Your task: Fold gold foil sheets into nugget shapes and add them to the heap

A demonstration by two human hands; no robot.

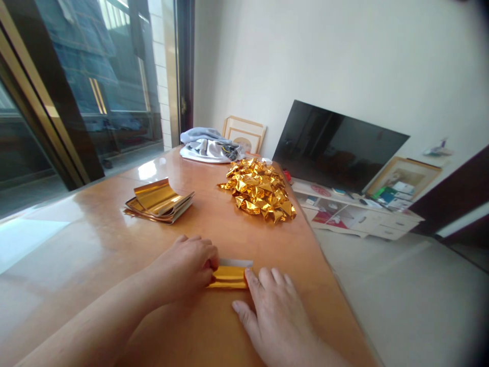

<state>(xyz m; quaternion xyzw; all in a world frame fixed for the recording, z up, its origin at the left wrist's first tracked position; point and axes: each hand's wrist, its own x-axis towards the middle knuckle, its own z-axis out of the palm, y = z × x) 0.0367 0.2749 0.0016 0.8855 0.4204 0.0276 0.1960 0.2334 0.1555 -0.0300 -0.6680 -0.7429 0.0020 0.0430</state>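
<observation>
A sheet of gold foil paper [229, 276] lies on the table in front of me, partly folded, with a pale strip of its back showing along the far edge. My left hand [193, 265] has its fingers curled closed at the sheet's left end; the fingertips are partly hidden. My right hand [273, 306] rests at the other end, fingers stretched out and thumb apart, its index fingertip touching the foil. Beyond my left hand lies a stack of gold foil sheets [159, 201], the top one curling up. A heap of folded gold foil pieces [262, 191] sits farther back on the right.
The glossy wooden table [183, 316] ends along its right edge, with floor beyond. Folded clothes [208, 145] lie at its far end. Behind stand a television [336, 145] and a white cabinet [367, 221]. Glass doors [103, 76] are at the left.
</observation>
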